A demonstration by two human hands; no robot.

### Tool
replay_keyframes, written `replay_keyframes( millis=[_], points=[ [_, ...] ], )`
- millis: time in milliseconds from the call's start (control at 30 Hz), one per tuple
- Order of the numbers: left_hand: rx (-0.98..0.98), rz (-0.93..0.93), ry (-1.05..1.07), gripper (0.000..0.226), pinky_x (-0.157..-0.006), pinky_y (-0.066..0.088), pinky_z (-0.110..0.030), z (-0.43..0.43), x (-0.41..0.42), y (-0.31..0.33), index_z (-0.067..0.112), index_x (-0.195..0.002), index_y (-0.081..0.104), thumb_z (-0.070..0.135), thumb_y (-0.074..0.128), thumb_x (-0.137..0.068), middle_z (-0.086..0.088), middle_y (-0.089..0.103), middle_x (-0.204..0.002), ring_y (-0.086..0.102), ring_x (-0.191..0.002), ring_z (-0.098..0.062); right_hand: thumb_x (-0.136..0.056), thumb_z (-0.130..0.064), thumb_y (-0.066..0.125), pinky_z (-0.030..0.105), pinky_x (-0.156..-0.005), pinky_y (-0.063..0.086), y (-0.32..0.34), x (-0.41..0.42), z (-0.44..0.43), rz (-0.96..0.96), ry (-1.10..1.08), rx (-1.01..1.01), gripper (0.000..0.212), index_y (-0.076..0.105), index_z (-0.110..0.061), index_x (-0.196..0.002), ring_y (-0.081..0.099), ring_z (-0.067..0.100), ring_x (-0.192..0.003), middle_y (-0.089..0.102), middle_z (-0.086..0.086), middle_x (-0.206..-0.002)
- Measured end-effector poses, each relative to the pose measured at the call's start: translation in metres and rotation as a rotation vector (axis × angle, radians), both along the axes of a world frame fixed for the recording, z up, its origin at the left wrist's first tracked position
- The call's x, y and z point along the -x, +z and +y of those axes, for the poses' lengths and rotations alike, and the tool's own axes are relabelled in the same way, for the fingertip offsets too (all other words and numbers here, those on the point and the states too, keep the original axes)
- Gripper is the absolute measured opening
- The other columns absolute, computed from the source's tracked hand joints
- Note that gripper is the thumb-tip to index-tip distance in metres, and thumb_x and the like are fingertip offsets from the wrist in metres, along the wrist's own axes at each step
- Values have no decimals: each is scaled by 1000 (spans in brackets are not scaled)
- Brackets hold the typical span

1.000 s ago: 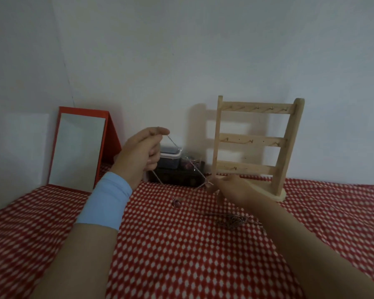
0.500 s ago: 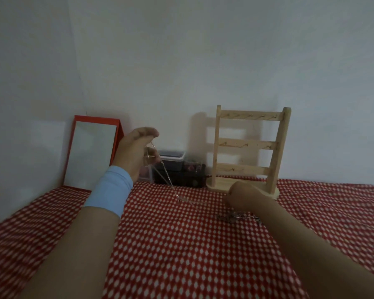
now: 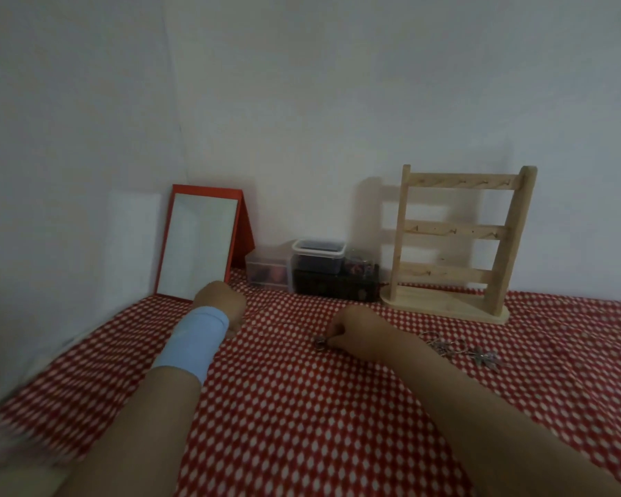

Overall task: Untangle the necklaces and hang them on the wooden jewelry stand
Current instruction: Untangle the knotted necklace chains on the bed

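My left hand (image 3: 223, 306), with a light blue wristband, rests as a closed fist on the red checked cloth; no chain shows in it. My right hand (image 3: 355, 328) lies on the cloth to its right, its fingertips pinched on a small metal piece of a necklace (image 3: 321, 341). A tangle of silver necklaces (image 3: 461, 349) lies on the cloth just right of my right forearm. The wooden jewelry stand (image 3: 456, 238) stands upright against the wall at the back right; its three hook rails are bare.
A red-framed mirror (image 3: 198, 242) leans in the back left corner. Clear plastic boxes (image 3: 318, 260) and a dark box (image 3: 337, 286) sit between the mirror and the stand. The red checked cloth (image 3: 302, 407) covers the table.
Both hands have dropped onto the cloth. My left hand came down from holding the chain raised, and my right hand shifted left of the tangle. The camera view has swung left.
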State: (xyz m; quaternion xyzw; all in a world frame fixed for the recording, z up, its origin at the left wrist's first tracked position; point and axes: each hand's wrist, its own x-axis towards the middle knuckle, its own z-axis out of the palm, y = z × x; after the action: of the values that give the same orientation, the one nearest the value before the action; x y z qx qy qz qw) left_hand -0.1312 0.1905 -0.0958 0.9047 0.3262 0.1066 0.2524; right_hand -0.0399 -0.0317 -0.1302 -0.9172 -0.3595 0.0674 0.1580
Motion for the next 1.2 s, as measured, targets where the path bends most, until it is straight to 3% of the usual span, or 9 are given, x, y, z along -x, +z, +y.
replay_keyframes(
  millis=[100, 200, 333, 400, 633, 767, 900, 1033, 1200],
  points=[
    [-71, -41, 0, 35, -85, 49, -33, -6, -1, -9, 1, -122, 53, 12, 53, -89, -17, 60, -119, 59, -106, -31, -100, -36, 62, 27, -83, 50, 0, -2, 2, 15, 8, -19, 20, 75, -20, -102, 64, 16, -96, 70, -5, -103],
    [-65, -142, -420, 43, -100, 43, -32, -33, -9, -8, 16, -129, 53, 13, 58, -87, -4, 58, -127, 56, -117, -22, -103, -33, 57, 23, -74, 47, 4, -2, -2, 113, -21, -230, 12, 67, -29, -100, 63, 10, -89, 66, -11, -96],
    [84, -3, -825, 8, -74, 45, -24, -70, -17, -13, 15, -95, 64, 11, 58, -90, 7, 62, -84, 59, -84, -12, -103, -33, 57, 23, -76, 46, 13, 1, -8, 148, -4, -392, 14, 70, -26, -102, 63, 7, -91, 68, -11, -98],
    [78, -3, -787, 15, -69, 44, -22, -69, -22, -22, 24, -85, 64, 21, 54, -96, 9, 62, -80, 59, -80, -11, -100, -35, 61, 21, -77, 48, 17, 0, -13, 205, -24, -448, 17, 74, -23, -101, 66, 7, -93, 72, -8, -98],
    [110, -139, -693, 27, -94, 41, -24, -59, -26, -24, 21, -97, 76, 25, 50, -98, 9, 70, -106, 60, -101, -8, -97, -21, 64, 20, -87, 47, 23, -16, -41, 329, -20, -334, 22, 76, -24, -115, 63, 3, -105, 71, -12, -113],
    [152, -192, -567, 30, -81, 43, -32, -56, -31, -21, 17, -65, 64, 20, 49, -92, 0, 66, -83, 59, -83, -15, -98, -21, 66, 16, -82, 48, 19, -19, -44, 233, -53, -323, 17, 79, -23, -109, 66, 1, -96, 74, -12, -103],
    [185, -173, -523, 32, -68, 40, -32, -56, -30, -21, 13, -59, 52, 18, 46, -91, -7, 58, -71, 53, -70, -18, -97, -24, 68, 10, -74, 47, 17, -19, -44, 215, -87, -368, 14, 79, -22, -105, 69, 0, -88, 76, -12, -96],
    [184, -231, -505, 30, -69, 41, -29, -56, -29, -24, 11, -69, 61, 20, 47, -93, -3, 65, -80, 58, -77, -16, -95, -24, 70, 9, -70, 46, 20, -15, -41, 233, -92, -373, 11, 81, -22, -98, 70, 0, -86, 78, -10, -92],
    [53, -306, -545, 20, -85, 40, -19, -67, -29, -28, 23, -104, 70, 22, 52, -96, 9, 65, -103, 59, -97, -6, -96, -28, 69, 8, -65, 42, 27, -6, -42, 270, -95, -405, 15, 82, -20, -94, 65, -8, -76, 75, -14, -85]
  ],
)
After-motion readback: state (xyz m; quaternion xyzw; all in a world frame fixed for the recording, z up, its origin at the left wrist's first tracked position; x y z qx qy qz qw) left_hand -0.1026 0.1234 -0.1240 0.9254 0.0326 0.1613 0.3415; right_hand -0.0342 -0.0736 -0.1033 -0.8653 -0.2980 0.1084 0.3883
